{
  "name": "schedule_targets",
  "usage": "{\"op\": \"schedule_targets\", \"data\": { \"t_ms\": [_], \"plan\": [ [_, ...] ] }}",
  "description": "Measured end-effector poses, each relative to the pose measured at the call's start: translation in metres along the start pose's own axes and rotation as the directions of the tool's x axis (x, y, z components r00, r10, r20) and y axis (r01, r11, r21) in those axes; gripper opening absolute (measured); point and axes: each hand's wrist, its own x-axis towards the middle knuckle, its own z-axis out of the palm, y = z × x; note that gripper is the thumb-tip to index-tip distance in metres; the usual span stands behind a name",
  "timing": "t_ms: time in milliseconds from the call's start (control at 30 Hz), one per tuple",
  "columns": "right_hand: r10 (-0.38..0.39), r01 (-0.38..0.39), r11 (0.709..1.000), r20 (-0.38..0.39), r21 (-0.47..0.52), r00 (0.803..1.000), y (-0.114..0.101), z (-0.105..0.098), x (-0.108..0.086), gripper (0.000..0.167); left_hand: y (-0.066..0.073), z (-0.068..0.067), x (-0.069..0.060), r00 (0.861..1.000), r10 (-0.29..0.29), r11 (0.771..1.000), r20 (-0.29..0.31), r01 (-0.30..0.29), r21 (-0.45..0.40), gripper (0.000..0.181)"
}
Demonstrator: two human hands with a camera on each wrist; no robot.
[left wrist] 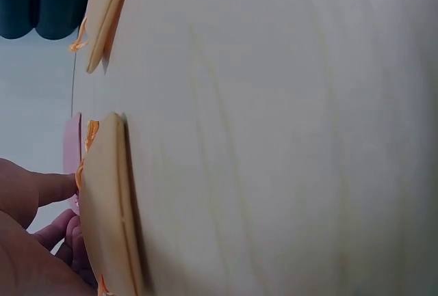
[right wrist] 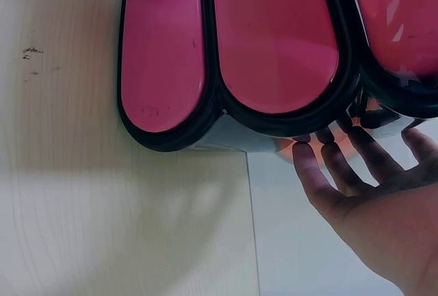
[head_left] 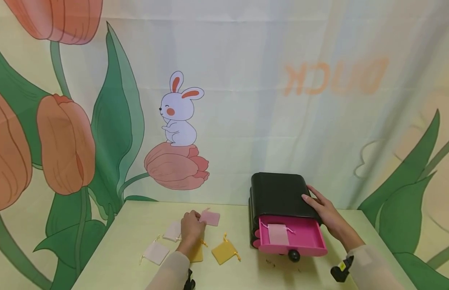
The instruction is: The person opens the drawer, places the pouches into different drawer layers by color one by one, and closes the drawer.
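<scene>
My left hand (head_left: 193,229) pinches a small pink drawstring pouch (head_left: 211,218) by its left side, near the table's far edge. In the left wrist view, the thumb and curled fingers meet at the pouch, partly hidden behind a yellow drawstring pouch (left wrist: 106,200). On the right stands a black drawer box (head_left: 280,195) with pink drawers. Its top drawer (head_left: 307,233) is pulled out, and a pale pink pouch (head_left: 278,234) lies in its left part. Against the box's right side rests my right hand (head_left: 325,213), thumb at the top edge, fingers extended along the side.
Another yellow pouch (head_left: 224,251) lies between the left hand and the box. Two pale pouches, one nearer (head_left: 156,252) and one farther (head_left: 172,231), lie left of the hand. A printed curtain (head_left: 231,121) hangs behind the table. The drawer's black knob (head_left: 294,255) juts forward.
</scene>
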Motion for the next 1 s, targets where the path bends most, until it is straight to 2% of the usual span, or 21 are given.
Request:
{"op": "schedule_targets", "data": {
  "t_ms": [267, 467, 700, 767, 867, 933, 1000],
  "plan": [
    [0.008, -0.009, 1.0, 0.039, 0.015, 0.999, -0.007, -0.001, -0.003, 0.09, -0.001, 0.002, 0.002, 1.0, -0.012, 1.0, -0.017, 0.011, -0.028, 0.019],
    [0.028, -0.031, 0.999, 0.067, 0.034, 0.997, -0.008, -0.001, -0.003, 0.09, -0.003, 0.0, 0.002, 0.999, 0.004, 0.998, -0.049, -0.007, -0.064, 0.015],
    [0.031, -0.033, 0.999, 0.065, 0.03, 0.997, -0.008, 0.0, -0.002, 0.091, -0.007, 0.0, 0.004, 0.998, 0.018, 0.994, -0.059, -0.025, -0.107, 0.013],
    [0.027, -0.028, 0.999, 0.06, 0.026, 0.998, -0.008, 0.001, -0.001, 0.091, -0.006, -0.002, 0.006, 0.997, 0.042, 0.991, -0.069, -0.05, -0.128, 0.014],
    [0.03, -0.031, 0.999, 0.058, 0.018, 0.998, -0.009, 0.001, -0.001, 0.091, 0.002, -0.011, 0.006, 0.99, 0.113, 0.978, -0.083, -0.126, -0.169, 0.015],
    [0.033, -0.034, 0.999, 0.056, 0.015, 0.998, -0.009, 0.001, -0.002, 0.091, 0.015, -0.021, 0.003, 0.979, 0.187, 0.956, -0.079, -0.2, -0.215, 0.016],
    [0.042, -0.043, 0.999, 0.054, 0.014, 0.998, -0.009, 0.0, -0.003, 0.092, 0.032, -0.032, -0.002, 0.964, 0.255, 0.925, -0.079, -0.267, -0.27, 0.018]
  ]
}}
